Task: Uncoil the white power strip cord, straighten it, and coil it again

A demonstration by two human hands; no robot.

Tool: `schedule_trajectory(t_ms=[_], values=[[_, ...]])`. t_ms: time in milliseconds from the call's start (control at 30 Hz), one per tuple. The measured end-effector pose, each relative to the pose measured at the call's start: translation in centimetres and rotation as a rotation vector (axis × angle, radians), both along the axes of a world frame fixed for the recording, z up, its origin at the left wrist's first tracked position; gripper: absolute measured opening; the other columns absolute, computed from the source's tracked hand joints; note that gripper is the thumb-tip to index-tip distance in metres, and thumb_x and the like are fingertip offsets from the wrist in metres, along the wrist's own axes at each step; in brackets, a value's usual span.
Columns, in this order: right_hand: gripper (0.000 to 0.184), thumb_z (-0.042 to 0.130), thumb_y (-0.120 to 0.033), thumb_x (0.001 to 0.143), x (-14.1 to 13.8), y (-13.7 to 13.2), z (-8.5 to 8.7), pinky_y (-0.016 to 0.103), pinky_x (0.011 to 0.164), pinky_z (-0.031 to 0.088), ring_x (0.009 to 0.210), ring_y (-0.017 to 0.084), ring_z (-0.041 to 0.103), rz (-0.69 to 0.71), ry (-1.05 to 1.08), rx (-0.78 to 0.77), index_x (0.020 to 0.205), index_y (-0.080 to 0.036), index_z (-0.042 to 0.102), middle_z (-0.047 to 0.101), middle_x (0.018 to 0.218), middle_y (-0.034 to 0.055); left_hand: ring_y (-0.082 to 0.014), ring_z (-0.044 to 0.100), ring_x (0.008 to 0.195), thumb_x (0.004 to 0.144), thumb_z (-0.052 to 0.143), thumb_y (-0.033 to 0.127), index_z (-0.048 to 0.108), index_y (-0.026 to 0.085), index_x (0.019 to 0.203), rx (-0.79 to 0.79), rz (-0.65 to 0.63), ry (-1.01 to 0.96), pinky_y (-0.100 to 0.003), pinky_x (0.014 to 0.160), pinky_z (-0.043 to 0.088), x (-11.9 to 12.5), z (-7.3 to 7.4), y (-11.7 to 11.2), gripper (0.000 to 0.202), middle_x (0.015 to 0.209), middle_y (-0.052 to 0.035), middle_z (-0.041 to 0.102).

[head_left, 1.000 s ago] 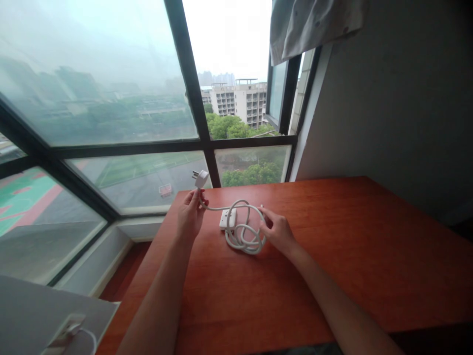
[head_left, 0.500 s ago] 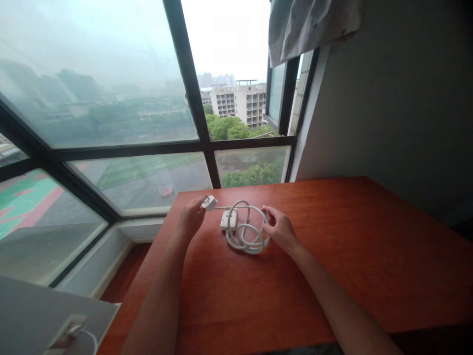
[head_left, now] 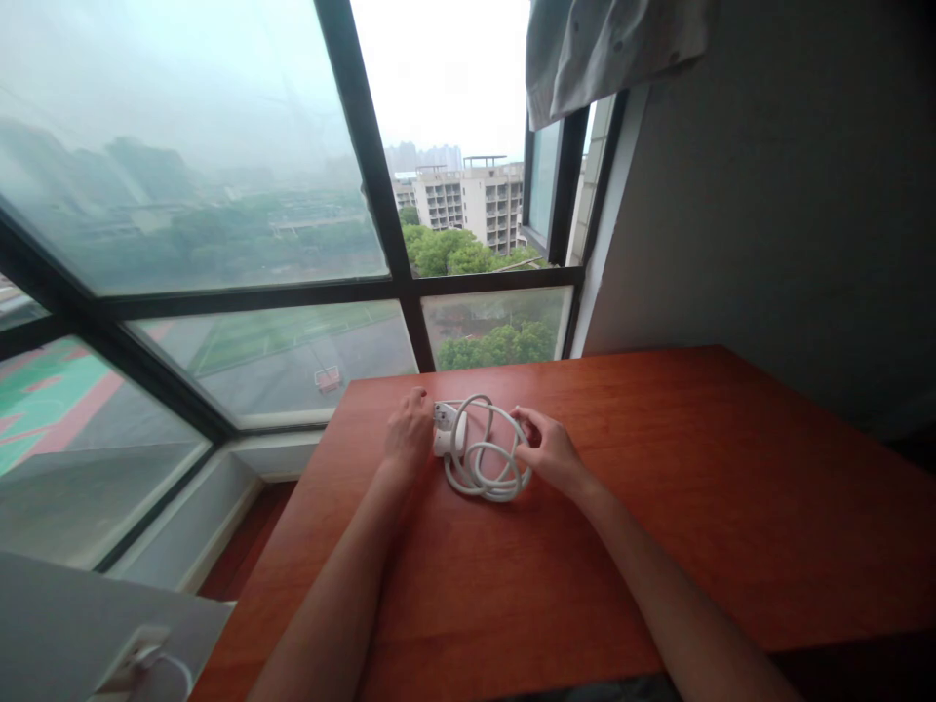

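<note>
My left hand (head_left: 409,429) is closed on a white plug (head_left: 443,415), whose prongs face up. The plug sits over or right beside the white socket block (head_left: 443,447) of an extension lead; whether they touch I cannot tell. My right hand (head_left: 550,452) pinches the right side of the loosely coiled white cable (head_left: 488,487) between thumb and fingers. The loops spread between both hands, just above or on the table.
The reddish-brown wooden table (head_left: 556,585) reaches to the windows (head_left: 292,292) at the back. A grey curtain (head_left: 606,58) hangs at upper right beside a wall (head_left: 746,214). Low on the left, a wall socket (head_left: 136,663) has a white cord plugged in.
My left hand has moved right and slightly down with the plug, bringing it to the socket block. My right hand has stayed almost still on the coil.
</note>
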State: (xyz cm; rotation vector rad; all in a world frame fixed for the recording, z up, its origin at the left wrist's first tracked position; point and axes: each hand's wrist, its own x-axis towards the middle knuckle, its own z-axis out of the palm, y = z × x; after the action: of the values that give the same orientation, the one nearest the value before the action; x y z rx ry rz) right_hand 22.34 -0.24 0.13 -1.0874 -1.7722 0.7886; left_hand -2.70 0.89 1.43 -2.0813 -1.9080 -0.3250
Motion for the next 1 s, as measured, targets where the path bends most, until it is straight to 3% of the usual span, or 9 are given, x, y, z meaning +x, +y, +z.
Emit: schedule_trajectory(t_ms=[133, 333, 667, 867, 1000], values=[[0.038, 0.056, -0.016, 0.064, -0.1, -0.1, 0.1, 0.022, 0.056, 0.036, 0.06, 0.01, 0.042, 0.006, 0.015, -0.005, 0.101, -0.014, 0.065, 0.045, 0.067, -0.0049, -0.0249, 0.056, 0.1, 0.09, 0.035, 0.005, 0.062, 0.011, 0.105, -0.091, 0.039, 0.116, -0.033, 0.077, 0.052, 1.3, 0.5, -0.4, 0.032, 0.118, -0.0165, 0.054], [0.039, 0.055, -0.015, 0.065, -0.2, -0.1, 0.0, 0.022, 0.057, 0.037, 0.059, 0.011, 0.043, -0.007, 0.028, -0.001, 0.102, -0.015, 0.066, 0.046, 0.067, -0.0044, -0.022, 0.056, 0.095, 0.09, 0.041, 0.007, 0.062, 0.012, 0.103, -0.122, -0.045, 0.079, -0.03, 0.079, 0.05, 2.5, 1.1, -0.9, 0.025, 0.111, -0.0143, 0.053], [0.045, 0.054, -0.014, 0.064, -0.3, 0.0, -0.4, 0.023, 0.059, 0.04, 0.062, 0.012, 0.045, -0.018, 0.011, 0.032, 0.108, -0.015, 0.066, 0.049, 0.07, -0.0027, -0.0224, 0.056, 0.086, 0.091, 0.037, 0.004, 0.06, 0.009, 0.099, -0.106, -0.001, 0.075, -0.033, 0.077, 0.048, 4.0, 0.3, -0.3, 0.025, 0.1, -0.0141, 0.055], [0.053, 0.05, -0.01, 0.064, -0.4, -0.3, 0.0, 0.024, 0.061, 0.04, 0.062, 0.013, 0.044, -0.001, -0.032, 0.096, 0.113, -0.018, 0.067, 0.049, 0.071, -0.0019, -0.0233, 0.057, 0.088, 0.091, 0.046, 0.012, 0.061, 0.015, 0.109, -0.077, -0.166, 0.042, -0.034, 0.079, 0.048, 4.0, 0.2, -0.5, 0.024, 0.102, -0.0125, 0.057], [0.051, 0.052, -0.011, 0.065, -0.4, -0.4, 0.1, 0.025, 0.061, 0.04, 0.063, 0.013, 0.046, -0.003, -0.042, 0.104, 0.114, -0.017, 0.067, 0.051, 0.073, -0.0011, -0.0198, 0.061, 0.087, 0.087, 0.05, 0.01, 0.059, 0.019, 0.116, -0.112, -0.319, -0.16, -0.031, 0.081, 0.049, 3.4, 0.4, -0.3, 0.031, 0.102, -0.0097, 0.061]])
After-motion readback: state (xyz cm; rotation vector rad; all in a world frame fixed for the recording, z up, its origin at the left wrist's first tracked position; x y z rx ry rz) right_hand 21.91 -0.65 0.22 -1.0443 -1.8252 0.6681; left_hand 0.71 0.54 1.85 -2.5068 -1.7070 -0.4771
